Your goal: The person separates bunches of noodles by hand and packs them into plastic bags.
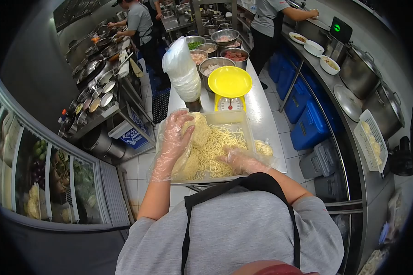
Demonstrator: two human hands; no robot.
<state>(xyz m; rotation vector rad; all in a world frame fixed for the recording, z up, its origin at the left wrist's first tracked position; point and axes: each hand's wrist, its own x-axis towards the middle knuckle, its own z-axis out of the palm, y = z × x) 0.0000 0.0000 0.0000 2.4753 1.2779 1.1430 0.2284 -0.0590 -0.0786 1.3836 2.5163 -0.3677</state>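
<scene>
Yellow noodles [218,151] lie in a shallow rectangular tray [248,126] on the steel table. My left hand [172,142], in a clear plastic glove, curls around a bagged bundle of noodles [198,130] at the tray's left side. My right hand [243,160], also gloved, rests low on the loose noodles at the right, its fingers apart and partly among the strands. Beyond the tray stands a kitchen scale [230,104] with a yellow pan [230,82]. A small bagged portion of noodles [264,147] sits just right of the tray.
A wrapped stack of plastic bags [182,68] stands behind the tray, beside metal bowls of meat [235,55]. Blue bins [309,123] sit under the right counter. Co-workers [140,23] stand at the far left and far right [266,27]. A glass-fronted fridge [55,178] is at left.
</scene>
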